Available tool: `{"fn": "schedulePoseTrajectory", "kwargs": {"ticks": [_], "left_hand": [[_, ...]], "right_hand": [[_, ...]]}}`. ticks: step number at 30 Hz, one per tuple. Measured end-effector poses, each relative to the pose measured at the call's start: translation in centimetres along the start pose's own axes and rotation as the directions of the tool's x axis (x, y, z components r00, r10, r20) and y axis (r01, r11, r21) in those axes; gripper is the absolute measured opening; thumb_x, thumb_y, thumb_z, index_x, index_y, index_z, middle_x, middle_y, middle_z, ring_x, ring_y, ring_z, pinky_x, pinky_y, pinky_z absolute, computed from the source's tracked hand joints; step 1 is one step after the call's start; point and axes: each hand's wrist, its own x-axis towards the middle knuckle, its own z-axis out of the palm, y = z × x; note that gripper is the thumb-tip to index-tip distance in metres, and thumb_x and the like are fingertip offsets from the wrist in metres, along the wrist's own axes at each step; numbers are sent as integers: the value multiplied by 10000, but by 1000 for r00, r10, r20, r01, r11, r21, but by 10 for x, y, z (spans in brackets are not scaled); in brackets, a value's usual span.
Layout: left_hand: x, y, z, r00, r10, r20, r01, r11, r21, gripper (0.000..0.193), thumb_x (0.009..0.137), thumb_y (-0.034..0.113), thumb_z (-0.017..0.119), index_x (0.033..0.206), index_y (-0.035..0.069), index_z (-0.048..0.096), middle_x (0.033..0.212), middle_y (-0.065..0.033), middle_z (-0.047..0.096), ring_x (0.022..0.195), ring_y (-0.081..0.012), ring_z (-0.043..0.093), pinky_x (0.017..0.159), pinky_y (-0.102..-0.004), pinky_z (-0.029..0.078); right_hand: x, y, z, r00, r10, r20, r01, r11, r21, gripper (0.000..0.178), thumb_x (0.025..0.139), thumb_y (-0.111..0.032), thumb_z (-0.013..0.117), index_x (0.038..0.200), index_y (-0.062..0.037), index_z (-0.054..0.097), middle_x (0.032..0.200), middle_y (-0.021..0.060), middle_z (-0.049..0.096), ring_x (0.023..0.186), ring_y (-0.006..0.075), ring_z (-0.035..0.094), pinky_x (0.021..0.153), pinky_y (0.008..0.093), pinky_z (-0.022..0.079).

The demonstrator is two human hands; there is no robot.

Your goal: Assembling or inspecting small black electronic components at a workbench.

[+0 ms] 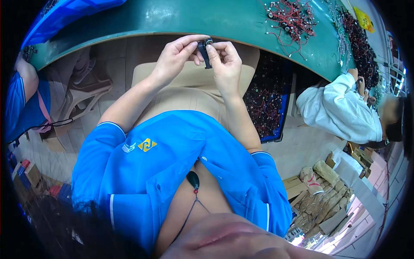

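Observation:
Between my two hands, just off the near edge of the green table (172, 17), is a small black part (205, 55) with a round end at the top and a narrow stem pointing down. My left hand (177, 55) pinches it from the left with thumb and forefinger. On the other side, my right hand (226, 62) grips it, the thumb lying along its upper end. The fingertips cover some of the part, so its exact kind is not clear.
Red wires with small round ends (294, 21) lie heaped on the table's right. A blue crate (276, 125) of similar dark pieces stands below my right forearm. A blue tray (73, 17) sits far left. People work at both sides; a grey sleeve (340, 108) shows at right.

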Motion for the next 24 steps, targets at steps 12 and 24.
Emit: {"fn": "schedulePoseTrajectory", "kwargs": {"ticks": [12, 24], "left_hand": [[-21, -31, 2, 993, -120, 8, 120, 992, 28, 380, 921, -19, 521, 1299, 19, 518, 1027, -98, 639, 801, -103, 589, 753, -219, 514], [-29, -36, 10, 998, -61, 7, 60, 990, 127, 377, 878, -41, 564, 1253, 3, 548, 997, -110, 656, 797, -126, 639, 735, -219, 538]], "right_hand": [[-35, 23, -9, 993, 55, -101, -53, 998, 16, 30, 893, -17, 588, 922, -12, 583, 788, 28, 599, 624, 46, 488, 569, 167, 407], [-52, 30, -13, 996, -82, -20, 67, 915, -399, 45, 869, -19, 582, 907, -27, 606, 664, 10, 567, 514, 82, 440, 463, 237, 366]]}}
